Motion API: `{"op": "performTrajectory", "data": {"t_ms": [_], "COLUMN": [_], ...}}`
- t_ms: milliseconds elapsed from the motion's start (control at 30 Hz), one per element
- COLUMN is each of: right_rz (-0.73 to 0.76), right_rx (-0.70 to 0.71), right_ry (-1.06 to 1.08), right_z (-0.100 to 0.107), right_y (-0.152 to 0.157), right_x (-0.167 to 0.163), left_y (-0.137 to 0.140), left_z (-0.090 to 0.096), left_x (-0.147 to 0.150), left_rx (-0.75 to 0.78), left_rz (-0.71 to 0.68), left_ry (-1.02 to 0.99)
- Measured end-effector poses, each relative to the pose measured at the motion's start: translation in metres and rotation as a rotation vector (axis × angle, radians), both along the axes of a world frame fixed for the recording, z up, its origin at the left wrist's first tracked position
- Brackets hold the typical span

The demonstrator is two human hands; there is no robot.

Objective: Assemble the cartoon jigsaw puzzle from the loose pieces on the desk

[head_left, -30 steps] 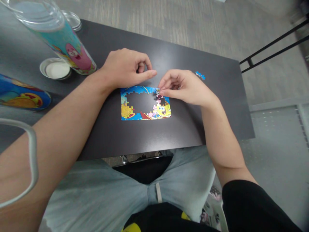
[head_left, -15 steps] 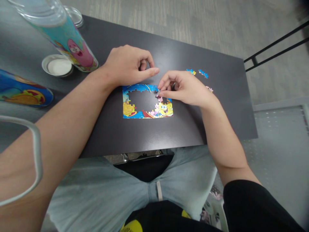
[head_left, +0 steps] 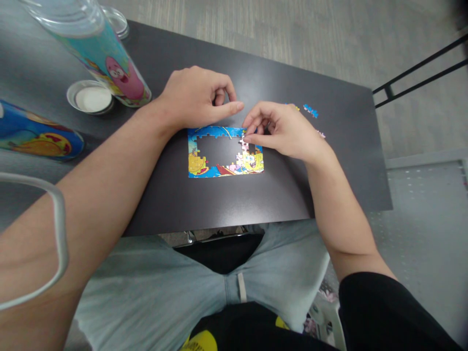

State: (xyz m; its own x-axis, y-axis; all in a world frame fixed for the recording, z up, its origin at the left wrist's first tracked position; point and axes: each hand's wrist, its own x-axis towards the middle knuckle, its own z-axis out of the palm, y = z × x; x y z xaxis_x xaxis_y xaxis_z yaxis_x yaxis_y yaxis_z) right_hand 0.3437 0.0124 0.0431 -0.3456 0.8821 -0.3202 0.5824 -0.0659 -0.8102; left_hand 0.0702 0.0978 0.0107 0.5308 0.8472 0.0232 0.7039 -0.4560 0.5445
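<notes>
A small jigsaw puzzle (head_left: 204, 172) lies on the dark tabletop, its joined pieces forming a frame around a bare middle. My right hand (head_left: 280, 127) is over the puzzle's upper right part, thumb and fingertips pinching a small pink puzzle piece (head_left: 243, 141) at the inner edge of the frame. Whether that piece sits fully flat, I cannot tell. Above the puzzle's top edge rests my left hand (head_left: 204, 97), fingers curled and thumb stretched out, with nothing visible in it. Loose blue puzzle pieces (head_left: 310, 111) lie beyond my right hand, partly hidden by it.
On the left stand a tall printed can with a clear top (head_left: 120, 73) and a blue can (head_left: 44, 131). A round lid (head_left: 89, 97) lies between them. A pale cable (head_left: 60, 224) loops across the lower left. The table's (head_left: 351, 185) right edge borders a grey surface.
My right hand has shifted very slightly, and the pink piece at its fingertips now lines up with the inner right side of the frame. My left hand keeps its pose.
</notes>
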Motion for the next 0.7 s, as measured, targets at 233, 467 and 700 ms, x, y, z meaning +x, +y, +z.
{"op": "performTrajectory", "data": {"t_ms": [233,467,700], "right_rz": [-0.008,0.023,0.073], "right_rx": [0.078,0.086,0.384], "right_ry": [-0.04,-0.052,-0.161], "right_z": [0.002,-0.004,-0.022], "right_y": [0.001,0.005,0.012], "right_x": [0.001,0.004,0.01], "left_y": [-0.002,-0.002,-0.005], "left_z": [0.002,0.001,0.007], "left_x": [0.001,0.001,0.0], "left_rx": [0.05,0.065,0.046], "left_rz": [-0.034,-0.025,-0.058], "left_ry": [-0.01,0.007,0.053]}}
